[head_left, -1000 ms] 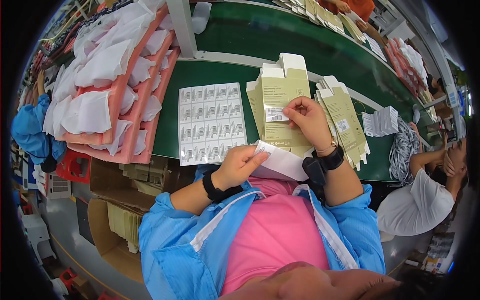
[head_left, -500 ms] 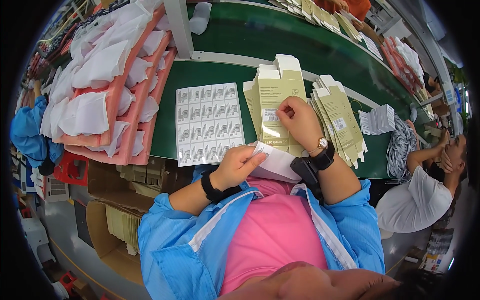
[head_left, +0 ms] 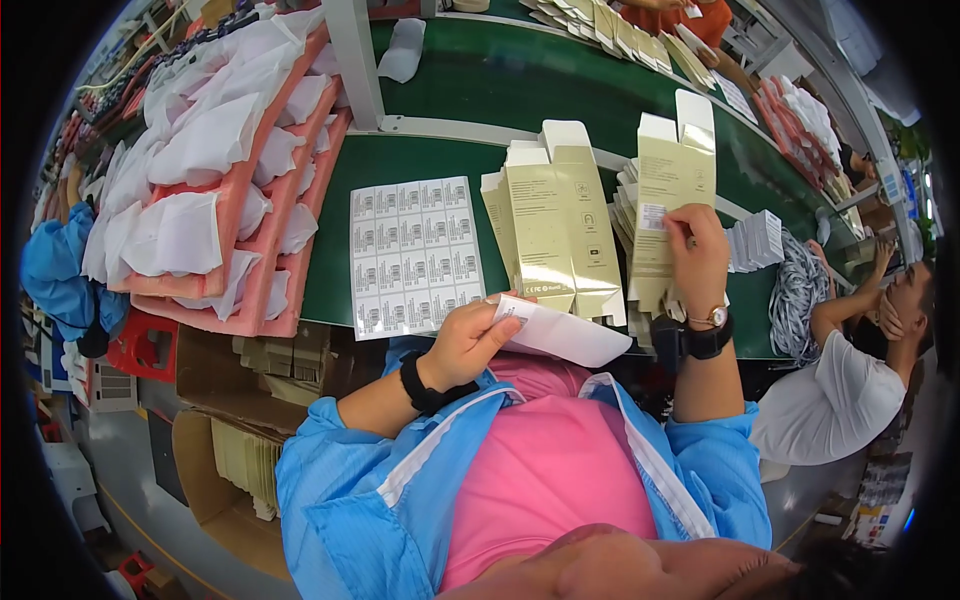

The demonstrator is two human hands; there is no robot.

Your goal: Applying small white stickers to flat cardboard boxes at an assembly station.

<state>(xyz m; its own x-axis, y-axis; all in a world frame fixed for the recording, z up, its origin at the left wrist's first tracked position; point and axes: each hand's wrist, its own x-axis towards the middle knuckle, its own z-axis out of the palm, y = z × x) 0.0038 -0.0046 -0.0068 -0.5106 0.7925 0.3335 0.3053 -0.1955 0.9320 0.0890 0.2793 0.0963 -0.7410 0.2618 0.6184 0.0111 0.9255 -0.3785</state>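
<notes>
My left hand [head_left: 467,343] pinches a curled white label sheet [head_left: 575,336] by its left end, low over the front edge of the green table. My right hand [head_left: 697,245] closes on a flat cream-and-gold carton [head_left: 668,170] with a white barcode label. That carton lies over a pile of similar flat cartons [head_left: 622,225], mostly hidden beneath it. Left of it stands another pile of flat gold cartons [head_left: 565,215], whose top one shows no white label. Further left, a sheet of barcode labels [head_left: 415,255] lies flat on the table.
Pink foam trays [head_left: 255,210] of white-wrapped items are stacked at the left. At the right lie folded white papers [head_left: 755,240] and bundled grey cords [head_left: 797,295]. A metal post [head_left: 355,65] rises behind. Open cardboard boxes [head_left: 225,470] stand below left. A co-worker [head_left: 825,400] sits at the right.
My right hand has moved right from the middle pile to the right pile, bringing a labelled carton with it. My left hand still holds the curled sheet.
</notes>
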